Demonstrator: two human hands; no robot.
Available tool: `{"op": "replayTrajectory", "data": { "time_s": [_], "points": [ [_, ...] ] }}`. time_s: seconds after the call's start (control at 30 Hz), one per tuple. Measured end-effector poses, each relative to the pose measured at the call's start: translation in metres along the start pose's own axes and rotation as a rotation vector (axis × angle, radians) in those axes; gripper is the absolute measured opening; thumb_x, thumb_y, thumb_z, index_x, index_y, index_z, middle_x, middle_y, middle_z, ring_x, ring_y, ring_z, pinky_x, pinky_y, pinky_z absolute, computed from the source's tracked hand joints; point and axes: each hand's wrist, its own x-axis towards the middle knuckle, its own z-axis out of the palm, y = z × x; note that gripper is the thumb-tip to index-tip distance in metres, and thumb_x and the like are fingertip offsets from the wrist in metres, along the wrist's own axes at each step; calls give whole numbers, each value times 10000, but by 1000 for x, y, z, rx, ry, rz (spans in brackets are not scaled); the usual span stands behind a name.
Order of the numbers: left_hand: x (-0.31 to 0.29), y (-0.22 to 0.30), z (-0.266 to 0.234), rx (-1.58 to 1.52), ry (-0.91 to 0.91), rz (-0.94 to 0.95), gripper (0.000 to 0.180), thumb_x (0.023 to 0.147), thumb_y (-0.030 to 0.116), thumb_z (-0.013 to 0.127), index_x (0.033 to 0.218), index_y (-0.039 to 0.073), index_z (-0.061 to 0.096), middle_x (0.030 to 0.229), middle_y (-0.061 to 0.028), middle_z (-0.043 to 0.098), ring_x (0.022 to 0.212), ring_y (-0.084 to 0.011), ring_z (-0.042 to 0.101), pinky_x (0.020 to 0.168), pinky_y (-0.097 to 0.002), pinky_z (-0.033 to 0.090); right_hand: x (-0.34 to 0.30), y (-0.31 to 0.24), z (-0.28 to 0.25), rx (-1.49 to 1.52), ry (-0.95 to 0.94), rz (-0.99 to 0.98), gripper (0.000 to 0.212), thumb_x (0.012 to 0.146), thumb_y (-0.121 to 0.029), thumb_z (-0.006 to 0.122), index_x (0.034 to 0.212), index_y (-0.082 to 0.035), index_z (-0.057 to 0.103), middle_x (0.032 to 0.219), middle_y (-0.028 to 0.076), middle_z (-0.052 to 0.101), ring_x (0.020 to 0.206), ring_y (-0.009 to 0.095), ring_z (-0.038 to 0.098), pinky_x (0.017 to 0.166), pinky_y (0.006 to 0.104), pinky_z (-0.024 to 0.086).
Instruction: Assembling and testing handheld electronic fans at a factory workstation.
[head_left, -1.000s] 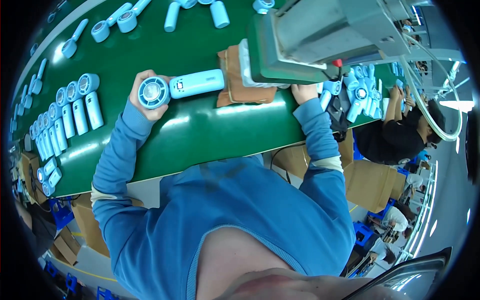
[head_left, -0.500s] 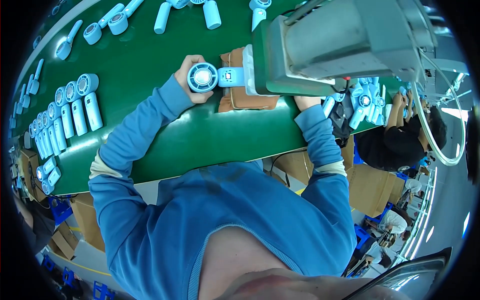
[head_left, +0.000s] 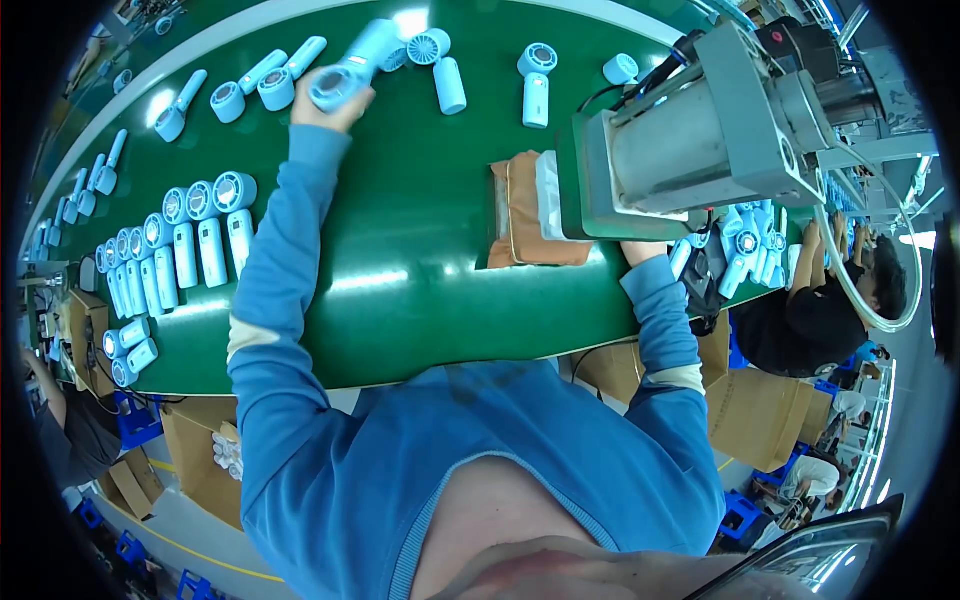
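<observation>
My left hand (head_left: 332, 108) is closed round a light blue handheld fan (head_left: 362, 62) at the far side of the green table. The fan is tilted, its round head towards me and its handle pointing away to the right. Beyond it, other fans (head_left: 428, 46) lie on the table. My right hand (head_left: 645, 252) is at the near edge of the grey machine head (head_left: 665, 150); its fingers are hidden under it. To the left of that hand a brown pad (head_left: 525, 215) lies on the table, with a white block (head_left: 548, 195) of the machine above it.
Several blue fans stand in a row (head_left: 185, 250) at the left of the green table (head_left: 400, 300). More fans are piled (head_left: 745, 245) to the right of the machine. A person in black (head_left: 810, 320) works there. Cardboard boxes (head_left: 760, 415) stand below the table's near edge.
My left hand has carried the fan from beside the white block to the far left part of the table, tilting it. My right hand stays by the machine. The whole view has shifted somewhat.
</observation>
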Motion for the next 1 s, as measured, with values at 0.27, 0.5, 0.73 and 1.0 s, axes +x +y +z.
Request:
{"op": "replayTrajectory", "data": {
  "time_s": [0.27,0.5,0.73,1.0],
  "points": [
    [37,-45,-5,1194,579,510,621,701,302,811,1167,8,524,1098,-195,595,955,-297,613,840,-365,504,-2,-21,-10,101,67,163,444,868,-283,545,1229,-26,582,1258,151,597,1128,317,569,958,370,425],
    [25,-43,-16,1269,-46,40,502,737,232,760,1140,-5,576,1138,-211,605,987,-352,620,868,-386,508,7,-43,-39,157,-39,206,445,875,-287,541,1235,-27,578,1274,149,588,1148,308,563,970,364,420],
    [-68,54,-41,1049,-163,874,440,707,21,662,1130,-71,583,1177,-248,600,992,-387,626,859,-411,522,15,-22,-21,207,99,98,424,871,-241,536,1238,-32,574,1251,161,595,1129,335,569,949,385,434],
    [-193,56,-27,1281,-286,931,386,733,-5,607,1070,-183,551,1111,-342,580,932,-396,646,778,-417,555,5,-9,-12,169,183,-33,401,849,-166,514,1221,-27,576,1202,182,614,1072,385,583,891,413,464]
  ]
}}
